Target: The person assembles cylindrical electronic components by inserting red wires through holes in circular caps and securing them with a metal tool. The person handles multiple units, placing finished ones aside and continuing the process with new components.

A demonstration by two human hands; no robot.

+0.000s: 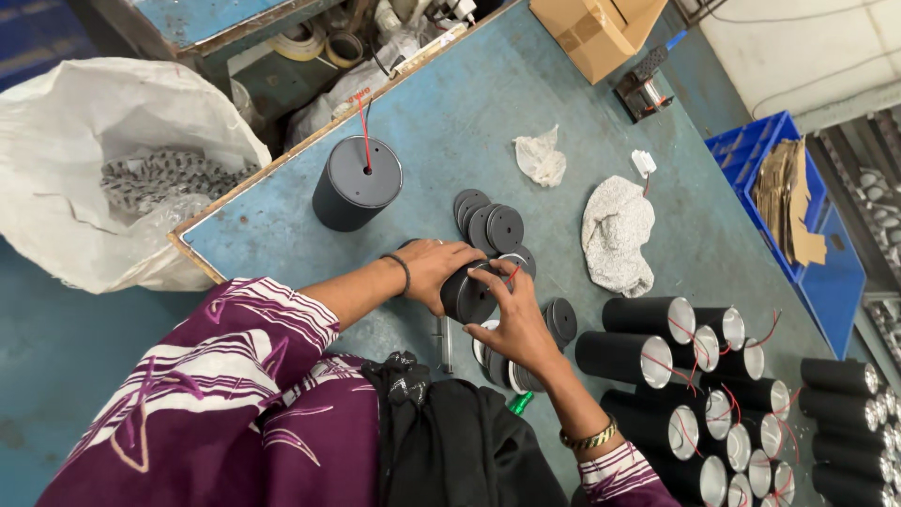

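My left hand (434, 269) and my right hand (511, 324) both grip a small black cylinder (466, 297) just above the blue worktable (450, 122). The left hand holds its body from the far side. The right hand's fingers press on its near end, where a red wire (512, 273) sticks out. Several flat black discs (488, 223) lie on the table just beyond my hands. More discs and silver-rimmed caps (561, 320) lie under and beside my right hand.
A larger upright black cylinder (356, 183) with a red wire stands at the table's left. Several black tubes with shiny insides (657, 361) lie stacked at the right. A grey cloth (617, 235), a crumpled white rag (541, 158), a cardboard box (596, 33), a blue crate (798, 216) and a white sack of metal parts (113, 169) surround the area.
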